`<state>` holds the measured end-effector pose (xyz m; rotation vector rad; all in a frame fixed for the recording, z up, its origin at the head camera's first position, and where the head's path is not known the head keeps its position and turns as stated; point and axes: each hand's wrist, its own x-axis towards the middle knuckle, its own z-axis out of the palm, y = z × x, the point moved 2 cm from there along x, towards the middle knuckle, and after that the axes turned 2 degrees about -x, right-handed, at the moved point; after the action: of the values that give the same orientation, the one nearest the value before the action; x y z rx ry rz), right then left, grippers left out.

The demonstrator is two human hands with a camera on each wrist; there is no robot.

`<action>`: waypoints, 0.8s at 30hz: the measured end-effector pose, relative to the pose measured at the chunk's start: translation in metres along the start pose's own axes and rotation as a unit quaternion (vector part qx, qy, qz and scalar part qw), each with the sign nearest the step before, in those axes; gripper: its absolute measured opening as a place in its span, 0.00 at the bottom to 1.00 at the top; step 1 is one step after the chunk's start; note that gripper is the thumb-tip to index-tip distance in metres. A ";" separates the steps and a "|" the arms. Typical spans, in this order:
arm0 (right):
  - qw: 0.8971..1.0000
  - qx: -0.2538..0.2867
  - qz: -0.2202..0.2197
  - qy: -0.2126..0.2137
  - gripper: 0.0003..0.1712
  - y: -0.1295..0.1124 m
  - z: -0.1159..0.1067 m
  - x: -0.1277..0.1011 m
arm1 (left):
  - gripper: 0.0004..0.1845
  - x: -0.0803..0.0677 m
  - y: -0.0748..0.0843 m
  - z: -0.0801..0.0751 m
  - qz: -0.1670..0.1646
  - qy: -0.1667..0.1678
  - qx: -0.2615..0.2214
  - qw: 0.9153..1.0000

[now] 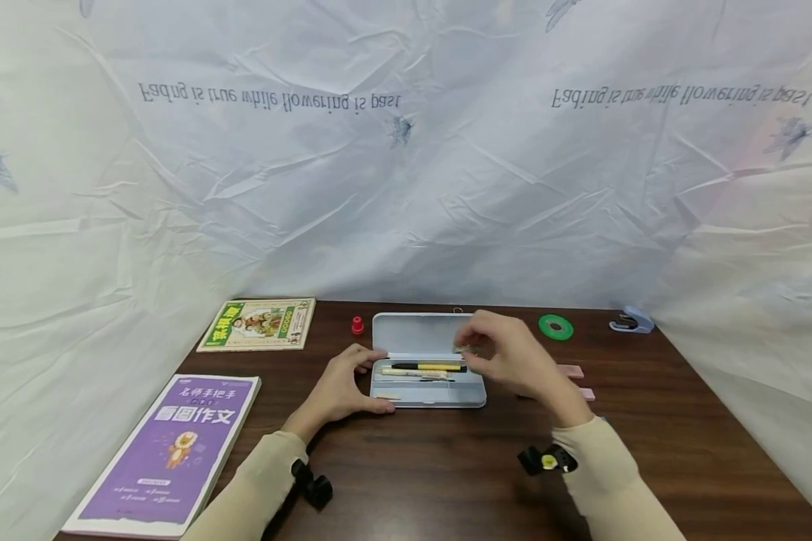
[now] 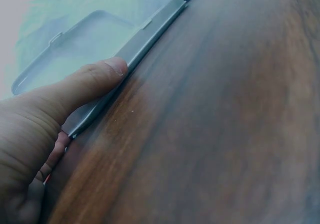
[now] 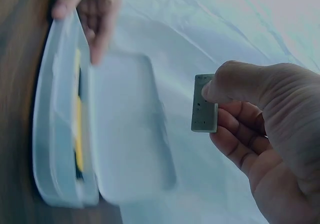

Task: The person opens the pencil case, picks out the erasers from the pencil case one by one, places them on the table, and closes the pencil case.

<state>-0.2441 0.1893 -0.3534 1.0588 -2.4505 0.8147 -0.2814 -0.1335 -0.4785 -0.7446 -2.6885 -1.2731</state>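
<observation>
An open pale blue pencil case (image 1: 433, 397) lies mid-table with its lid raised at the back. Inside are a yellow-and-black pen (image 1: 429, 367) and other pens. My left hand (image 1: 345, 387) grips the case's left end, the thumb (image 2: 100, 76) pressed along its edge (image 2: 145, 33). Just above the case's right part, my right hand (image 1: 470, 347) pinches a small grey rectangular block (image 3: 204, 103) between thumb and fingers. The right wrist view shows the case (image 3: 55, 149) and its yellow pen (image 3: 77, 134) to the left of the block.
A purple book (image 1: 169, 443) lies at the front left and a green book (image 1: 257, 324) behind it. A red cap (image 1: 357, 324), a green tape roll (image 1: 555, 327), a blue stapler (image 1: 631, 321) and two pink erasers (image 1: 571, 370) lie around the case. White sheeting surrounds the brown table (image 1: 433, 481).
</observation>
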 end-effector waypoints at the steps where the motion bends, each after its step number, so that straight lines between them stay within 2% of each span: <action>1: 1.000 -0.004 0.005 0.003 0.17 0.002 -0.006 -0.005 | 0.51 0.000 0.000 0.000 0.001 0.000 -0.001 1.000; 7: 0.998 -0.035 0.045 0.005 0.18 0.015 -0.033 -0.031 | 0.50 -0.001 -0.001 -0.002 0.000 0.003 -0.006 1.000; 12: 0.995 -0.068 0.068 0.003 0.19 0.024 -0.045 -0.056 | 0.50 -0.001 -0.002 -0.001 0.002 0.004 -0.001 1.000; 18: 0.993 -0.068 0.091 -0.025 0.20 0.035 -0.043 -0.085 | 0.51 0.000 -0.002 -0.001 0.003 0.005 -0.003 1.000; 24: 0.994 -0.044 0.095 -0.042 0.21 0.046 -0.029 -0.112 | 0.51 0.001 -0.003 0.001 0.003 0.000 -0.002 1.000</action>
<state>-0.2019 0.2949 -0.4057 0.8533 -2.6632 0.7233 -0.2833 -0.1339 -0.4805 -0.7524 -2.6822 -1.2777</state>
